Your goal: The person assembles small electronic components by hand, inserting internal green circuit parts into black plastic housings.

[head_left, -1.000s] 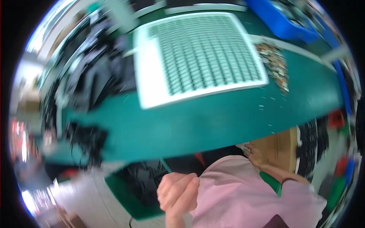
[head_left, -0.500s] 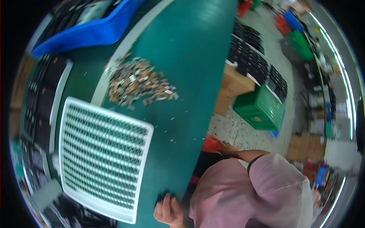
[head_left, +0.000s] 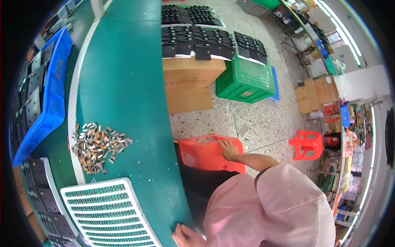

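My left hand rests at the table's edge at the bottom, its fingers curled in. Whatever lies between those fingers, if anything, is hidden. My right hand lies on a red plastic stool beside the table, fingers stretched over its surface. On the green tabletop, to the left of my left hand, is a white tray with rows of small dark pieces in its slots. Beyond the tray lies a loose pile of small metal and copper-coloured parts.
A blue bin of black panels stands far left, above stacked black panels. Right of the table are a cardboard box, a green crate topped with black parts, and another red stool. Shelving lines the right.
The view has swung to the right, so tray and pile now sit lower and further left. My right hand has shifted from the stool's edge further onto it. My left hand stays by the table edge.
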A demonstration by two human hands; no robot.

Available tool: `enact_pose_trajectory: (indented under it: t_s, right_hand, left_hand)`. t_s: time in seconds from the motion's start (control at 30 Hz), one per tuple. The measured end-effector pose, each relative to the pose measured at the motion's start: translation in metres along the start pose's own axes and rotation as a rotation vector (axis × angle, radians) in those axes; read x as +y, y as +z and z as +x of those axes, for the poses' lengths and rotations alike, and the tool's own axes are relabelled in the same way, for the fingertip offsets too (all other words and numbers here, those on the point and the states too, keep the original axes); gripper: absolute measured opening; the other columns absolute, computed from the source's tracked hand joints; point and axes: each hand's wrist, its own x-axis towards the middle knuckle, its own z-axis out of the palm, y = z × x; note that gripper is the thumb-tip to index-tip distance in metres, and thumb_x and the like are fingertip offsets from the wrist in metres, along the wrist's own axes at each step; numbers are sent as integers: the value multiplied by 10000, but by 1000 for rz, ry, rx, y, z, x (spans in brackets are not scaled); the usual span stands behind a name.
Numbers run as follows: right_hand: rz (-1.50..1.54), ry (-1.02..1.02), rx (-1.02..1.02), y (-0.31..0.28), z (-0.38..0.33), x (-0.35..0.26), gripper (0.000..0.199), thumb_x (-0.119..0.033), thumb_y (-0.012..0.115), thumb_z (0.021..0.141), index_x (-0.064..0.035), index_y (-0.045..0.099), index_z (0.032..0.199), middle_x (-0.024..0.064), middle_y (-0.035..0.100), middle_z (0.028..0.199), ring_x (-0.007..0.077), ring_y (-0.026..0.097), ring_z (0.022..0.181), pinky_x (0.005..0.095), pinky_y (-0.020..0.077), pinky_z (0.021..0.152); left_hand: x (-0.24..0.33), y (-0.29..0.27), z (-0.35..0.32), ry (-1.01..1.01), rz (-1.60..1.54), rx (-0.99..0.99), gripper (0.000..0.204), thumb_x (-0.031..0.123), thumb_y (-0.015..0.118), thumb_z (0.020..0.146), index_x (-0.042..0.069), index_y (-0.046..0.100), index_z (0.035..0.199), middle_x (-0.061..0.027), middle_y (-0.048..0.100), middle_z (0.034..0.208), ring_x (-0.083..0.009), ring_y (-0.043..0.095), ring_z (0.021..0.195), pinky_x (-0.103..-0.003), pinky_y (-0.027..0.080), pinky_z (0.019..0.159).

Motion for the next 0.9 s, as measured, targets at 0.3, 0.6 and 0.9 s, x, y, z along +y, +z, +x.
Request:
enact_pose_trajectory:
  t_s: [0.3,0.6,0.9]
  right_hand:
    - [45,-189,113,7,-9,-64,917,-409,748,772,-205,241,1507,151,242,1529,369,223,1428,663,363,964]
    - [-247,-396,18,-6,-12,-77,756,-583,709,740,-313,471,1405,120,150,1599,384,61,1477,760,173,1050]
    - [-173,238,275,-55,65,47,825,-587,699,765,-324,346,1461,124,211,1572,389,172,1450,761,233,1023]
  left_hand:
    - [11,-3,7,7,97,-4,108,40,629,876,-28,690,933,-104,563,733,-245,520,634,-360,414,549]
    - [0,-1,-2,7,221,-23,117,57,620,872,-23,693,917,-91,558,731,-225,514,634,-344,391,536]
    - [-3,5,-3,3,253,57,260,-136,660,670,80,712,806,-45,509,666,-210,500,567,-305,357,474]
